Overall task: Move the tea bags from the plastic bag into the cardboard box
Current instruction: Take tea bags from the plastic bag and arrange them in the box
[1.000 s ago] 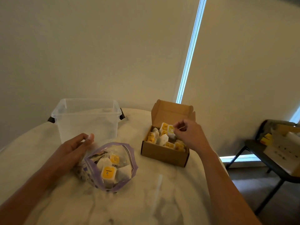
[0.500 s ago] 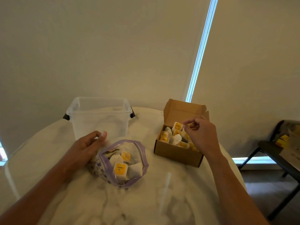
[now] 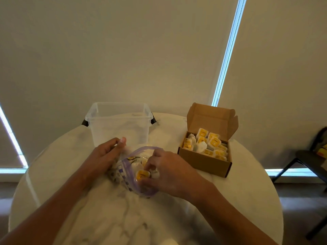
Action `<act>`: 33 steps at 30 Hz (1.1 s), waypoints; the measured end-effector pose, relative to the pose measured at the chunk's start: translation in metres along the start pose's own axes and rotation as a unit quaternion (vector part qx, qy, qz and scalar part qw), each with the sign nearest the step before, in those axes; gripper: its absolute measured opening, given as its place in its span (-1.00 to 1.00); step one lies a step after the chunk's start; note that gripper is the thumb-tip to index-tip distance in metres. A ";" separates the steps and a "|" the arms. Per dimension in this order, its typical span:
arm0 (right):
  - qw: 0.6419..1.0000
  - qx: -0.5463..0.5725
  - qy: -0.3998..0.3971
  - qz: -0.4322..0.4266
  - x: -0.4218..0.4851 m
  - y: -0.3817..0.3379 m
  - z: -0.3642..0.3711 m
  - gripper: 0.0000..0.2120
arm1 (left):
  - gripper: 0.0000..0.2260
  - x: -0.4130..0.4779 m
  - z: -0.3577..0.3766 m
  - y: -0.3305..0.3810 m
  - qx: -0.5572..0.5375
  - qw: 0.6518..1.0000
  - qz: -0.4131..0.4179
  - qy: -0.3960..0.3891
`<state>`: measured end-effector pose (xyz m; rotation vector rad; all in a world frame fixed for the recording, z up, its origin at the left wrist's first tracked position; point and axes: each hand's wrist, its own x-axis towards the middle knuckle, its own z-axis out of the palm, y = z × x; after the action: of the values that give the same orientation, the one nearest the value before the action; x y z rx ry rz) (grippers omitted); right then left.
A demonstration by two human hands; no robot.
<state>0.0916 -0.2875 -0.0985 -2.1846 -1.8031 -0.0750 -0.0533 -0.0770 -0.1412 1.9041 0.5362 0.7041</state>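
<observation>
Right hand [image 3: 169, 172] is coming back from the far-right box [image 3: 203, 163] into the near bag [image 3: 127, 174], pinching a light, floppy tea bag [image 3: 142, 174] at its yellow tag; left hand [image 3: 104, 154] is gripping the bag's rim.

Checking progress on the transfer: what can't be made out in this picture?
Head view:
Count of tea bags in the plastic bag: the right hand covers the opening.
Whether the right hand grips one: its own back hides the grasp.
The chair: cut off by the right edge.

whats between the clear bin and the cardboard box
Nothing but bare marble table lies between the clear bin and the cardboard box, as the head view shows.
</observation>
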 end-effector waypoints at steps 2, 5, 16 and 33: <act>1.000 0.026 0.011 0.009 0.000 0.001 0.000 -0.67 | -0.28 -0.001 0.000 0.001 0.003 1.000 -0.005 0.000; 0.988 0.151 0.031 0.000 -0.005 0.004 -0.005 -0.82 | -0.30 -0.002 -0.001 0.002 0.006 1.000 -0.009 -0.003; 0.785 0.483 0.348 0.169 -0.039 0.101 -0.064 -0.83 | -0.29 0.007 -0.002 -0.011 0.010 1.000 -0.003 -0.003; 0.826 0.323 0.392 0.243 -0.041 0.151 -0.052 -0.87 | -0.61 0.001 0.002 0.001 0.021 0.999 -0.018 0.021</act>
<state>0.2372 -0.3651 -0.0888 -1.6570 -0.6495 -0.1839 -0.0506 -0.0778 -0.1410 1.9177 0.6140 0.7147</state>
